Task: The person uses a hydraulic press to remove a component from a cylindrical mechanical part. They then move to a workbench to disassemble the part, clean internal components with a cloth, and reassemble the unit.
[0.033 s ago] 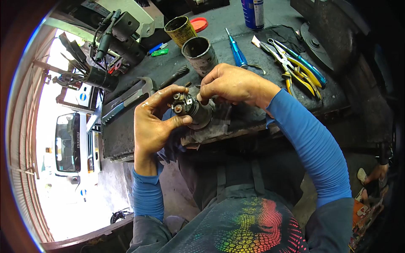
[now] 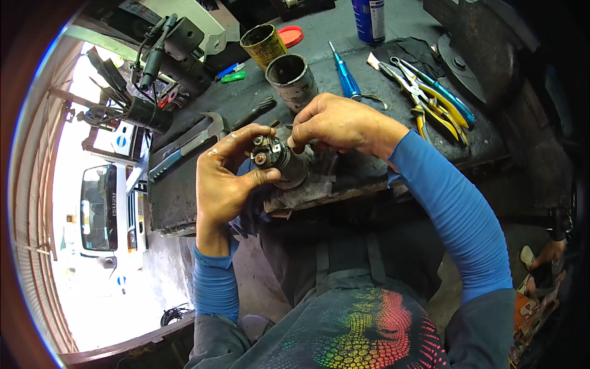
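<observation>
A dark, round starter solenoid (image 2: 289, 165) with copper terminal bolts on its end face stands tilted at the bench's near edge. My left hand (image 2: 228, 175) is wrapped round its terminal end, thumb on the near side and fingers on the far side. At its right side, my right hand (image 2: 338, 126) has thumb and fingers pinched together close to the body. Whatever those fingertips hold is hidden behind them. Just beyond the hands stands an open grey metal cylinder (image 2: 294, 83). A dark cloth (image 2: 319, 181) lies under the solenoid.
Left on the workbench (image 2: 178, 209) lie a hammer (image 2: 190, 144) and a dark splined shaft (image 2: 253, 114). Further back are a yellow can (image 2: 264, 46) and a red lid (image 2: 291, 35). Rightward lie a blue screwdriver (image 2: 345, 74), pliers (image 2: 424, 98) and a blue spray can (image 2: 370, 21).
</observation>
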